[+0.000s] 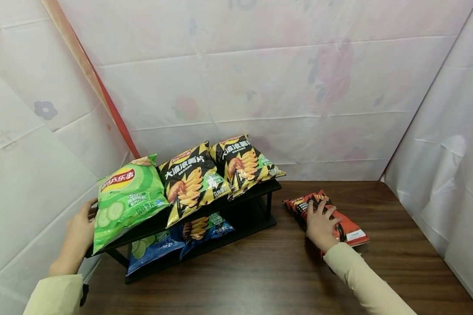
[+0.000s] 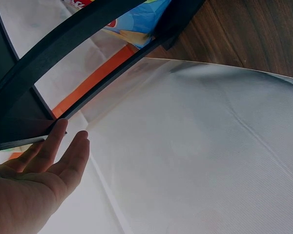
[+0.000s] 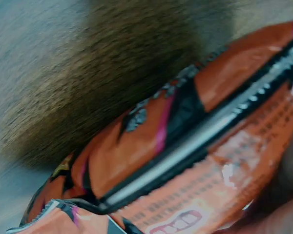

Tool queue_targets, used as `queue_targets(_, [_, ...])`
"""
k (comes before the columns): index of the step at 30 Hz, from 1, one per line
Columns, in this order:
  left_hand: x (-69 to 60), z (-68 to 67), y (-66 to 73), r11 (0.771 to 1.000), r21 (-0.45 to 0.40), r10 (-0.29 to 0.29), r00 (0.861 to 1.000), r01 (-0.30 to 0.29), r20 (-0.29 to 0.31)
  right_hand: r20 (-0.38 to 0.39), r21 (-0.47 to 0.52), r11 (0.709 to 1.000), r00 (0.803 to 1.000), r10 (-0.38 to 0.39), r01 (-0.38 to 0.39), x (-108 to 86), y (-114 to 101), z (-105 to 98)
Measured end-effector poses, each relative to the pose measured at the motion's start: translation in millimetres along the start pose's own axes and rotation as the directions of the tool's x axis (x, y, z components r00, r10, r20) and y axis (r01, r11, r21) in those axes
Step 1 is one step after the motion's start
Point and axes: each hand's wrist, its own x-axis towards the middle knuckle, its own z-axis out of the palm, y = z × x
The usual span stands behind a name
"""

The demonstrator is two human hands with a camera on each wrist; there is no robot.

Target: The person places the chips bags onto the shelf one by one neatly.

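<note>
At the right, my right hand [image 1: 321, 226] grips a red chip bag [image 1: 348, 227] from above, over the wooden table. The right wrist view shows the bag's back seam side [image 3: 224, 165] close up, with only part of the hand at the corner. My left hand [image 1: 80, 229] is at the left end of a black two-tier rack [image 1: 256, 214], beside a green chip bag [image 1: 132, 194]. In the left wrist view the left fingers [image 2: 49, 153] extend fairly straight against the rack's edge; the thumb is hidden.
Two black-and-yellow chip bags [image 1: 193, 181] lean next to the green one on the top tier. Blue chip bags [image 1: 157, 249] lie on the lower tier. White printed sheets [image 1: 236, 87] enclose the wooden table [image 1: 252, 275] at the back and sides.
</note>
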Motion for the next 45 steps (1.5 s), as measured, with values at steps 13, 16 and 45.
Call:
queue_targets(13, [0.9, 1.3, -3.0, 0.999, 0.002, 0.041, 0.999, -0.041, -0.036, 0.009, 0.059, 0.998, 0.999, -0.034, 0.033, 2.9, 8, -6])
queue_targets(16, [0.4, 1.5, -2.6, 0.999, 0.000, 0.034, 0.999, -0.034, -0.028, 0.028, 0.091, 0.996, 0.999, -0.028, 0.025, 3.1, 9, -9])
queue_targets(45, [-0.3, 1.5, -2.1, 0.999, -0.011, 0.039, 0.999, -0.039, -0.029, 0.191, 0.328, 0.944, 0.981, -0.032, -0.033, 9.9, 21, -53])
